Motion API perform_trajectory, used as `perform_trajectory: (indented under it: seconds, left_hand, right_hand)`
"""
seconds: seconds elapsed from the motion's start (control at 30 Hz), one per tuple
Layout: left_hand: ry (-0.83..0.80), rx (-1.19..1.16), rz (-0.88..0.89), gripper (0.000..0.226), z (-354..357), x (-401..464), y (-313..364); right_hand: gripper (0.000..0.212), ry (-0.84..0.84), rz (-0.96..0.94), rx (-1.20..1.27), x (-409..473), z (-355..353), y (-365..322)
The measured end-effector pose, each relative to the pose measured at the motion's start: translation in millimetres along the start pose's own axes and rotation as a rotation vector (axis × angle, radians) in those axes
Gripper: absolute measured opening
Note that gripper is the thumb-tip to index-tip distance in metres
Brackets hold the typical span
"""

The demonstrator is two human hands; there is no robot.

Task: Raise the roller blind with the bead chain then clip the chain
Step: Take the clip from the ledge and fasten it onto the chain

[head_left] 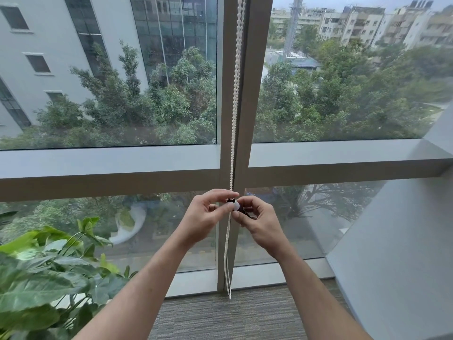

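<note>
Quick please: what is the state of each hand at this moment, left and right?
Left hand: closed, pinching the bead chain and the clip.
Right hand: closed on the clip, fingers curled.

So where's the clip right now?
Centre of the head view, pinched between the left hand and right hand, the clip sits on the chain.

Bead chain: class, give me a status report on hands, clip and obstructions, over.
Left hand pinching bead chain. Right hand pressing clip onto it. Plant low left, clear of chain.
</note>
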State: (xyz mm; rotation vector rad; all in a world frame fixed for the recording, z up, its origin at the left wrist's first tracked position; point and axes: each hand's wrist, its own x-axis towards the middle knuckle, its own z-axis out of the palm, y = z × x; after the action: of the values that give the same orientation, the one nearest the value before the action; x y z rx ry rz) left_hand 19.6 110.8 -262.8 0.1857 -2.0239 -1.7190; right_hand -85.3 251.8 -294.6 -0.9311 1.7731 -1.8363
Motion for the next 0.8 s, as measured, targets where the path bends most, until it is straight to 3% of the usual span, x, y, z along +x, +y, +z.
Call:
perform_trajectory:
  seconds: [0.2, 0.37, 0.67, 0.8]
  left_hand:
    - [0.094, -0.056, 0.035, 0.01, -0.4, 1.5, -6.4]
    - [0.087, -0.117, 0.042, 0.024, -5.4, 2.6, -7.5]
    - [0.066, 0.033, 0.025, 0.015, -8.0, -17.0, -38.6]
    - [0.068, 0.064, -0.029, 0.023, -10.1, -27.9, -54.2]
  right_hand:
    - [0.026, -0.041, -0.013, -0.135, -1.5, -3.3, -0.2]
    - [0.028, -0.093, -0.032, -0.331, -6.1, -5.1, 6.8]
    - [0.025, -0.051, 0.119, -0.296, -25.7, 13.0, 39.2]
    - [0.025, -0.048, 0.167, -0.316, -36.0, 17.0, 52.4]
